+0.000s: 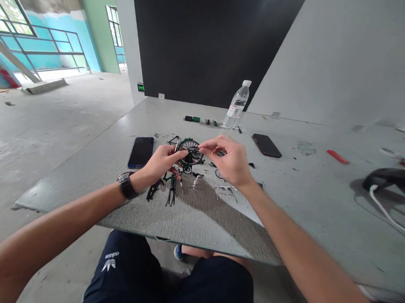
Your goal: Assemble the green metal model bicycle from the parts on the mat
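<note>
A broad grey table (309,199), from the near edge above the lap back to a dark panel. Upright toward the rear, a clear water bottle (237,105) with a white cap. At the near middle, a left hand (166,160) and a right hand (227,160), both at a dark green model bicycle (188,165), just above the table. Left fingers clamped on the model bicycle, thumb against the spokes; right thumb and forefinger pinched together at the side of the same wheel (impossible to tell of any tiny piece between the tips). Beside the left hand, one dark phone (141,152); beyond the right hand, another phone (267,145).

Apparently only part built, to judge by the pieces: spoked wheel (193,146) set at one end, though whether fastened or merely held, not discernible; front fork (171,196) bare at the other end, seemingly without any wheel between its prongs. Left loose, probably for later fitting: a second wheel (217,173), partly hidden by the right hand; a long black part (152,192) near the fork; thin silver parts (232,188) on the table; smallest, scattered specks of hardware (205,171).
</note>
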`<state>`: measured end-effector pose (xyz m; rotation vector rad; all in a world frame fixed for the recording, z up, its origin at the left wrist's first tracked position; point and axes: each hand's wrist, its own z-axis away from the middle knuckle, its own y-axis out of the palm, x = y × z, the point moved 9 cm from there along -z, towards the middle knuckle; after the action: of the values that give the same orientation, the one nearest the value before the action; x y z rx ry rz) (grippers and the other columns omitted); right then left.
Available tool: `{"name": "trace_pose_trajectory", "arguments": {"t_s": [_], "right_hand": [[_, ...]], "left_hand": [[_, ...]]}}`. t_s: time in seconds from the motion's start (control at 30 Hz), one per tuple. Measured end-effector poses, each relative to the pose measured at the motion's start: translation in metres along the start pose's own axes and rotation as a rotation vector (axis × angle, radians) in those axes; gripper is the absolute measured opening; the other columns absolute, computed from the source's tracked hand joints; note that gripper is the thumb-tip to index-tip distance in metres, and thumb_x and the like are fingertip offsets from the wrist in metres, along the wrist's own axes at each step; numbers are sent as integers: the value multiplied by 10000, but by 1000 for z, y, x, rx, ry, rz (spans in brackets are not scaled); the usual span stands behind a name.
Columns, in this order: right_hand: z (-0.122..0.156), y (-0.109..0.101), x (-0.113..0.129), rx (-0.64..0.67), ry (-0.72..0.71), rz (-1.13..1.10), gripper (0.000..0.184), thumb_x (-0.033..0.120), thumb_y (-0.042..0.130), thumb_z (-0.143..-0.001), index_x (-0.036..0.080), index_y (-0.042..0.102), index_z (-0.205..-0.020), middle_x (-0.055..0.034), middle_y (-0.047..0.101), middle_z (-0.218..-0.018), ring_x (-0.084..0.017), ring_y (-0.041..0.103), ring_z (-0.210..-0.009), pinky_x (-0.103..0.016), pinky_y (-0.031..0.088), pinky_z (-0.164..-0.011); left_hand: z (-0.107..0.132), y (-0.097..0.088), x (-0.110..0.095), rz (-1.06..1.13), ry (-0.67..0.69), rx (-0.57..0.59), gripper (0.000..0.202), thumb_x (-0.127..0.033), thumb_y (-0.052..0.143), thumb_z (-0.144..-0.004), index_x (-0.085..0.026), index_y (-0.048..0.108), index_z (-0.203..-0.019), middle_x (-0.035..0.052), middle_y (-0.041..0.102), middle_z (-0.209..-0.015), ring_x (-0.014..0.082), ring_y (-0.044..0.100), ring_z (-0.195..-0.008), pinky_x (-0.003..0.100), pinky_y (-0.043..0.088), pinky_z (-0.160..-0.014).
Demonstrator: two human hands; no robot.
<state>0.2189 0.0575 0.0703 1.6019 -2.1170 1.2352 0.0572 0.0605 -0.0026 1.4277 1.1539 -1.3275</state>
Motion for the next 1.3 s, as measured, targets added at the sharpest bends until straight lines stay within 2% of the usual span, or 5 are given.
{"name": "trace_pose_trajectory", "arguments": {"t_s": [0.13, 0.4, 0.67, 0.97, 1.3], "right_hand": [[1, 1, 6, 11, -55, 68, 71, 335, 742, -893, 278, 785, -890, -16, 727, -875, -164, 620, -732, -366, 525, -710], [1, 2, 7, 28, -76, 103, 87, 370, 738, -894, 300, 790, -888, -14, 723, -866, -178, 616, -740, -380, 512, -729], [2, 3, 11, 40, -141, 138, 64, 304, 740, -898, 305, 803, -907, -8, 710, -848, -162, 608, -719, -350, 490, -688], [5, 5, 10, 73, -182, 158, 118, 294, 710, -919, 334, 812, -961, -17, 723, -919, -177, 637, -774, -361, 485, -699], [5, 7, 14, 92, -258, 208, 96, 285, 692, -936, 275, 783, -965, -22, 723, -953, -149, 632, -742, -328, 508, -679]], "left_hand": [[0, 0, 0, 26, -8, -1, 275, -403, 694, -848, -136, 657, -795, 64, 678, -814, 112, 584, -643, 205, 532, -464], [1, 0, 1, 53, -22, -19, 295, -416, 715, -829, -125, 669, -808, 75, 688, -851, 94, 565, -617, 201, 512, -464], [1, 0, 2, 85, -40, -24, 297, -402, 721, -827, -111, 671, -810, 69, 671, -828, 86, 554, -594, 205, 505, -443], [1, 0, 2, 46, -26, -1, 373, -478, 759, -802, -113, 688, -832, 45, 648, -801, 82, 531, -585, 212, 507, -460], [1, 0, -1, 46, 3, 1, 356, -455, 756, -804, -107, 702, -859, 65, 655, -850, 108, 543, -667, 202, 505, -452]]}}
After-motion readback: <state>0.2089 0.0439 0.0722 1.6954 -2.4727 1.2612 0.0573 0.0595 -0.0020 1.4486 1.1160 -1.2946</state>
